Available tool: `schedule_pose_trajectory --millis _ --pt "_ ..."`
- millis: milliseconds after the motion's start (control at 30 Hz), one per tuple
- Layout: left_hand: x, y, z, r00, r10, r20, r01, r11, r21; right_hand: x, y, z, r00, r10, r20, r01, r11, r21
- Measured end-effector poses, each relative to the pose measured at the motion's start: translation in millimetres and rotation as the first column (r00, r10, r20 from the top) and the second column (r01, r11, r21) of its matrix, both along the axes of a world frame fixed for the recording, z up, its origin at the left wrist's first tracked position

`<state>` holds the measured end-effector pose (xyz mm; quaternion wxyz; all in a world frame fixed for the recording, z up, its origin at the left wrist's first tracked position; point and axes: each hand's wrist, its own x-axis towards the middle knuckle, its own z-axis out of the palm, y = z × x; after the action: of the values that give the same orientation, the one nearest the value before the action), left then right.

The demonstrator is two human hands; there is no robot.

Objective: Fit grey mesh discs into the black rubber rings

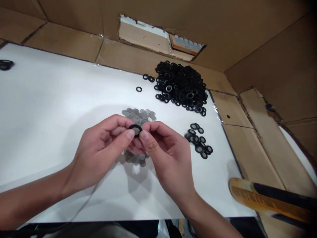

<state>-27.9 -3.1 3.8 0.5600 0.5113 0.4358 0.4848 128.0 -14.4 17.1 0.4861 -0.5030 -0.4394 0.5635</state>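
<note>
Between both thumbs and fingers I hold a black ring washer [136, 127] with a grey disc [136, 131] seated in its middle. My left hand [101, 145] pinches its left side; my right hand [167, 148] pinches its right side. Below and behind the hands lies a heap of small grey mesh-like discs [138, 114], partly hidden by my fingers. To the right of my right hand is a small group of black rings with grey centres [199, 140]. A large pile of plain black rings [182, 84] sits farther back.
A white sheet [49, 99] covers the work surface, with cardboard walls [247, 43] around it. One loose ring [139, 89] lies left of the pile. Some black rings [6, 64] sit at the far left edge. A yellow and black object [267, 198] juts in at the lower right.
</note>
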Motion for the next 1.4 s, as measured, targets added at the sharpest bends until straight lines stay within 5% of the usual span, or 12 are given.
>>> schedule_pose_trajectory --millis 333,933,1400 --pt "-1.8 2.3 -0.6 0.999 -0.024 0.047 0.029 0.993 -0.114 -3.3 -5.6 -6.9 0.999 0.002 0.048 -0.004 1.0 0.024" --pt "-0.4 0.6 1.9 1.0 0.012 -0.026 -0.014 0.997 -0.078 -5.0 -10.9 -10.9 0.989 -0.02 0.148 0.005 0.994 0.105" --pt "-6.1 -4.5 -7.3 0.985 -0.083 -0.149 0.107 0.981 0.16 -1.6 -2.2 -3.3 1.0 -0.005 0.026 0.005 1.0 -0.013"
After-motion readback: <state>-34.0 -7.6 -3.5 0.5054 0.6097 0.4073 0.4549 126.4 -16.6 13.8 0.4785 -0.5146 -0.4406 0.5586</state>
